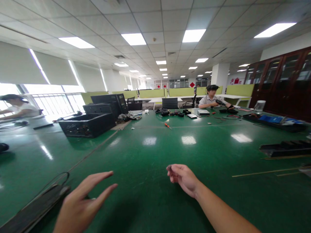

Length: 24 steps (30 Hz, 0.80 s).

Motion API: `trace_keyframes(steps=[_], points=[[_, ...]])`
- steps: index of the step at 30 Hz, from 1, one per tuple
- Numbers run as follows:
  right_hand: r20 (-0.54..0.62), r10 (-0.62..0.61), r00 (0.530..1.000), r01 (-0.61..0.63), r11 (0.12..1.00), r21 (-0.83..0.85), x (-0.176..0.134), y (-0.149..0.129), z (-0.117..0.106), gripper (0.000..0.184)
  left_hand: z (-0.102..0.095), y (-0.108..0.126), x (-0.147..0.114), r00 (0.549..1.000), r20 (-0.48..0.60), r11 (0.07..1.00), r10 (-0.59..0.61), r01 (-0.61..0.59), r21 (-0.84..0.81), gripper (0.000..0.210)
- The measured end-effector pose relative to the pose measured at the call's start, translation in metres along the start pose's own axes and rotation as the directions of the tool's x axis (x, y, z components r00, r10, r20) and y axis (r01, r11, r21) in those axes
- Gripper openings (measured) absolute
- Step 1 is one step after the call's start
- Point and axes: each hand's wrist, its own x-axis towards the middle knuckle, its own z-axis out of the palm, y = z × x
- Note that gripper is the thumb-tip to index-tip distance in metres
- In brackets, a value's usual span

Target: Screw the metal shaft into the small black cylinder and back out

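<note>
Over the near edge of the green table surface [145,155], the left hand [79,205] is wide, thumb and fingers parted, just beside a long dark panel [36,207]. The right hand [186,179] pinches a small dark piece [169,167], too small to identify. Toward the far edge lie an open black computer case [85,126], left, and an orange screwdriver [167,125]; behind, right, sits a person [209,101].

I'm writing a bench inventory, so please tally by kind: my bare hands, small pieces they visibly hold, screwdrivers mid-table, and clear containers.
Hands, left hand and right hand: 2
Small dark piece, held: 1
Orange screwdriver: 1
Clear container: 1
Total: 5
</note>
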Motion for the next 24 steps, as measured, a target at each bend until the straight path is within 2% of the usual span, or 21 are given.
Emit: trace_keyframes(steps=[3, 6, 9, 11, 14, 17, 20, 22, 24], points=[[0.182, 0.091, 0.979, -0.109, 0.990, 0.093, -0.007, 0.005, 0.007, 0.038, 0.051, 0.057, 0.015, 0.962, 0.206, 0.971, 0.178, -0.138, -0.193, 0.040], [0.235, 0.078, 0.969, -0.114, 0.983, 0.142, -0.009, 0.009, 0.007, 0.038, 0.102, 0.093, 0.024, 0.919, 0.298, 0.896, 0.259, -0.113, -0.429, 0.036], [0.230, 0.045, 0.972, -0.090, 0.978, 0.191, -0.007, 0.009, 0.004, 0.035, 0.134, 0.109, 0.026, 0.935, 0.292, 0.829, 0.200, -0.002, -0.560, 0.021], [0.235, 0.043, 0.971, -0.089, 0.978, 0.191, -0.005, 0.007, 0.002, 0.036, 0.140, 0.110, 0.027, 0.953, 0.270, 0.829, 0.136, 0.040, -0.558, 0.016], [0.261, 0.089, 0.961, -0.125, 0.985, 0.123, -0.002, 0.006, -0.003, 0.043, 0.124, 0.100, 0.029, 0.974, 0.205, 0.876, 0.096, 0.015, -0.482, 0.014], [0.209, 0.146, 0.967, -0.162, 0.985, 0.063, 0.002, 0.006, -0.012, 0.048, 0.081, 0.072, 0.031, 0.996, 0.089, 0.945, 0.005, 0.024, -0.327, 0.025], [0.163, 0.171, 0.972, -0.188, 0.978, 0.095, 0.003, 0.006, -0.018, 0.046, 0.024, 0.037, 0.027, 0.981, -0.070, 0.983, -0.179, 0.176, -0.052, 0.038], [0.162, 0.169, 0.972, -0.184, 0.979, 0.085, 0.001, 0.006, -0.019, 0.044, -0.011, 0.019, 0.018, 0.946, -0.153, 0.946, -0.284, 0.303, 0.114, 0.039], [0.166, 0.174, 0.971, -0.187, 0.980, 0.062, -0.003, 0.005, -0.019, 0.042, -0.037, 0.007, 0.006, 0.915, -0.173, 0.897, -0.363, 0.394, 0.200, 0.041]])
